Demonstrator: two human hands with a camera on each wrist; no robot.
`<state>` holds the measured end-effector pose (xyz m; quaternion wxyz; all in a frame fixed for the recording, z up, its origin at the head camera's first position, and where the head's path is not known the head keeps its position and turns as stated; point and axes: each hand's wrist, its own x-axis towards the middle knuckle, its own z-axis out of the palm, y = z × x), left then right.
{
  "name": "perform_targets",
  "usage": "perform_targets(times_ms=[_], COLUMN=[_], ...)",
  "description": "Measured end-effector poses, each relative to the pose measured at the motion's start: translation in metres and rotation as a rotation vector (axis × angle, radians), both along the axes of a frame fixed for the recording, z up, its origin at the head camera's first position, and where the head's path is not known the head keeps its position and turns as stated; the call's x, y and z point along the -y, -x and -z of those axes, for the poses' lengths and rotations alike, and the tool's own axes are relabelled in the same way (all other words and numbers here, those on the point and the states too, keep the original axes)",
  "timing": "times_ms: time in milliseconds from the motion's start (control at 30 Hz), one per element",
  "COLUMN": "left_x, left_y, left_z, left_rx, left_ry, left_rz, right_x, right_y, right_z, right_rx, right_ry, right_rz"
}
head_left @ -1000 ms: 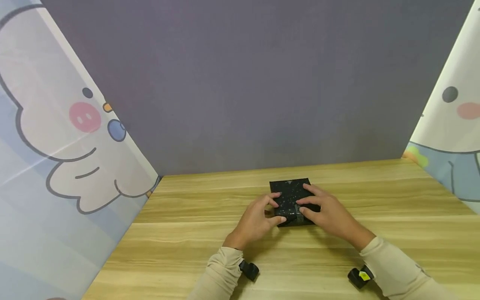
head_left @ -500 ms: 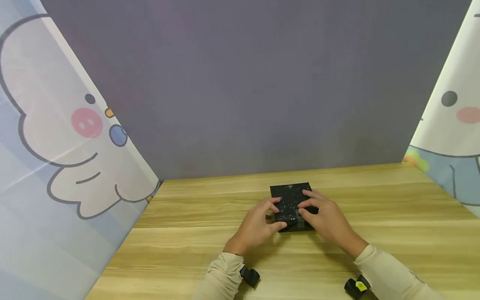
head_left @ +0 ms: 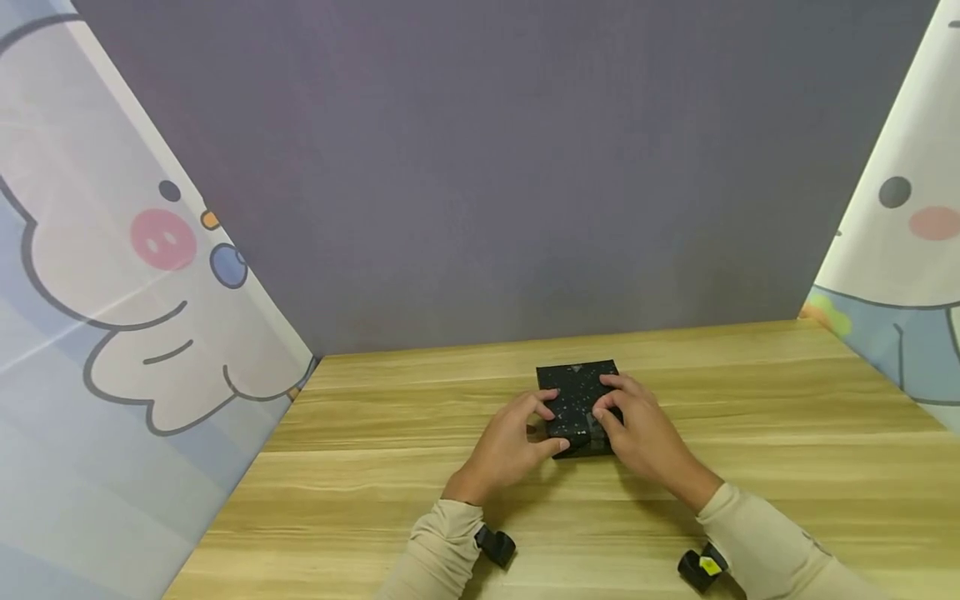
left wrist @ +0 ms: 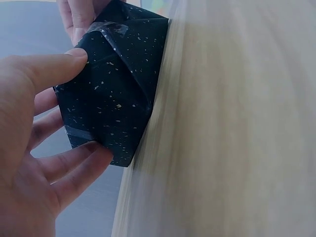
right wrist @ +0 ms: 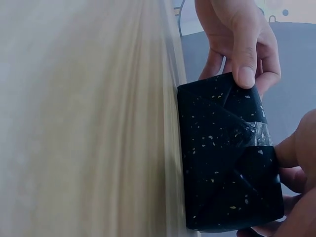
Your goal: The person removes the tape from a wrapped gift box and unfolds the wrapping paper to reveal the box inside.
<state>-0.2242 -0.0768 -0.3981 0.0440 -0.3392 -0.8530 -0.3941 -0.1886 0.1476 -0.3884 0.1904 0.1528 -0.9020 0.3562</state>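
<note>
A small box wrapped in black speckled paper (head_left: 573, 393) lies on the wooden table. Folded flaps on its near end are held with clear tape (right wrist: 260, 134). My left hand (head_left: 508, 442) grips the box at its left side, thumb at the near top edge and fingers spread farther back, as the left wrist view also shows on the black paper (left wrist: 106, 91). On the right, my right hand (head_left: 651, 433) bends over the box, thumb and index fingertips together by the tape. Another of its fingers rests at the far right edge. Whether a tape end is pinched is hidden.
The wooden table (head_left: 360, 492) runs back to a plain grey panel (head_left: 480, 183). Cartoon-printed sheets stand at the left (head_left: 82, 250) and right (head_left: 907, 275). Each wrist wears a black camera, one at the left cuff (head_left: 497, 546), one at the right (head_left: 701, 568).
My right thumb and index finger have drawn together near the tape, and the right wrist has shifted slightly left. The left hand keeps its grip and the box stays in place.
</note>
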Motion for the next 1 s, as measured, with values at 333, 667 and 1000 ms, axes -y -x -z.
perform_targets(times_ms=[333,667,1000], left_x=[0.003,0.003,0.003], left_y=[0.0,0.002,0.001], left_z=[0.004,0.002,0.003], left_rx=[-0.025,-0.095,-0.093], left_ry=[0.069,0.132,0.133], left_rz=[-0.004,-0.001,0.008], right_x=[-0.007,-0.017,-0.02], right_y=[-0.002,-0.003,-0.005], right_z=[0.001,-0.004,-0.004], right_rx=[0.065,0.044,0.065], right_ry=[0.081,0.023,0.0], right_rz=[-0.081,-0.183,-0.255])
